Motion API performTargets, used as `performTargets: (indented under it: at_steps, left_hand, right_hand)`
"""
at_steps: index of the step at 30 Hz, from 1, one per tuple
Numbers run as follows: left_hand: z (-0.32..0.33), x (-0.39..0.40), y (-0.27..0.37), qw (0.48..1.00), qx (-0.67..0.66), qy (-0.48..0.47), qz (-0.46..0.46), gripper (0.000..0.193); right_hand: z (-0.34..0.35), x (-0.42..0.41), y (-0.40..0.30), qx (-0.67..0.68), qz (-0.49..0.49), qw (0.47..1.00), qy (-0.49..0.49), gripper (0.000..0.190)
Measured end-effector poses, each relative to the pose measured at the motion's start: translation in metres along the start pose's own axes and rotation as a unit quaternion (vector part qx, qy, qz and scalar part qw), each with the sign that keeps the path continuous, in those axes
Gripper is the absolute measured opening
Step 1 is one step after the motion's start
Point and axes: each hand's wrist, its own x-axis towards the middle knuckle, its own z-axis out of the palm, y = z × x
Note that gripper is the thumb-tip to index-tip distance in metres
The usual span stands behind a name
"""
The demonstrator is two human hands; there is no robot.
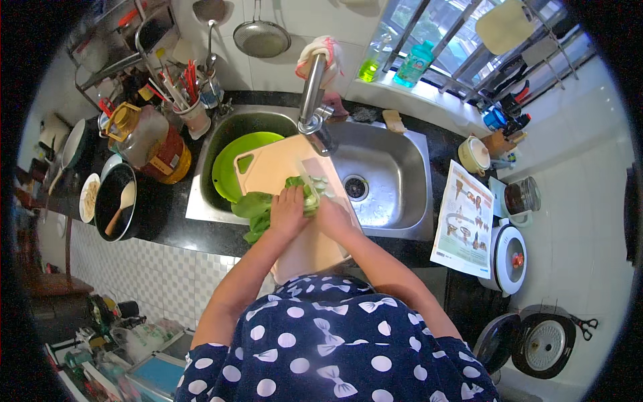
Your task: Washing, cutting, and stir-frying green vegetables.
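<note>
A pale cutting board point(301, 248) lies across the double steel sink, reaching over the counter's front edge. My left hand point(287, 211) presses a bunch of leafy greens point(252, 205) down on it; the leaves hang past the board's left side. In my right hand point(331, 217) is a knife with a broad blade point(310, 177), its handle hidden by my fingers. The blade stands beside the stems, just right of my left fingertips. Cut pale stem pieces point(321, 186) lie to the right of the blade.
A green plastic basin point(226, 168) sits in the left sink bowl under the board. The faucet point(312, 100) rises behind the board. The right sink bowl point(397, 176) has a drain strainer. Left stand an oil jug point(150, 145) and a black pan point(103, 201); right lies a printed sheet point(464, 221).
</note>
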Motion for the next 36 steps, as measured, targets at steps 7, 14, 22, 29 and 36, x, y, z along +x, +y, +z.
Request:
performTargets:
  at_steps: [7,14,22,29,36]
  left_hand:
    - [-0.003,0.0,0.003,1.0,-0.002,-0.014,-0.013,0.095]
    - [0.002,-0.007,-0.002,0.999,-0.004,0.038,-0.005,0.089]
    - [0.002,-0.006,-0.004,0.998,-0.053,0.038,-0.019,0.099]
    - [-0.002,-0.006,-0.005,0.993,-0.099,0.052,-0.023,0.097]
    - [-0.008,-0.007,-0.005,0.997,-0.062,0.028,-0.046,0.097]
  right_hand:
    - [0.002,0.002,0.008,-0.021,-0.012,0.999,-0.044,0.023]
    - [0.014,0.008,0.01,-0.004,0.012,0.999,-0.039,0.025]
    - [-0.021,-0.039,0.021,0.007,-0.069,0.997,0.039,0.027]
    - [-0.033,-0.083,-0.004,-0.016,-0.085,0.996,0.018,0.026]
    - [-0.006,-0.06,0.006,-0.077,-0.069,0.995,-0.006,0.023]
